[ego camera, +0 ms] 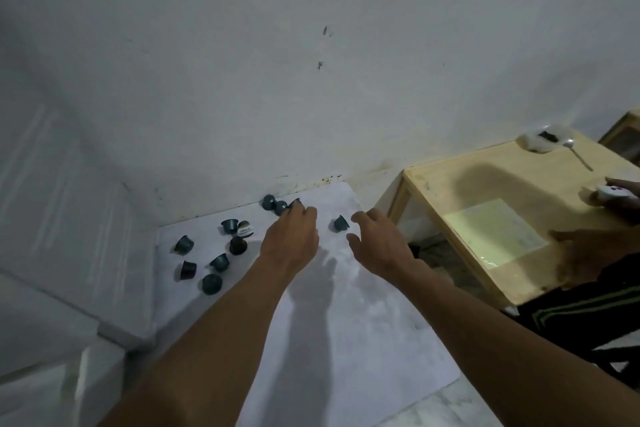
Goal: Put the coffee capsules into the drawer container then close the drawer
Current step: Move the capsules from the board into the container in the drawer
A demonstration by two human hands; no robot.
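Several dark coffee capsules lie scattered on a white sheet (346, 305) on the floor. A group of them (214, 253) sits to the left. Two capsules (273, 203) lie by the wall. My left hand (294, 236) reaches there, and its fingertips pinch a capsule (295, 203). A single capsule (341, 222) lies between my hands. My right hand (377, 243) hovers just right of it, fingers spread and empty. No drawer container is in view.
A low wooden table (467, 194) stands at the right with a sheet of paper (495, 232), a white object and a spoon (575, 152). Another person's hands (616, 198) rest there, one holding a small white device. The white wall runs behind the capsules.
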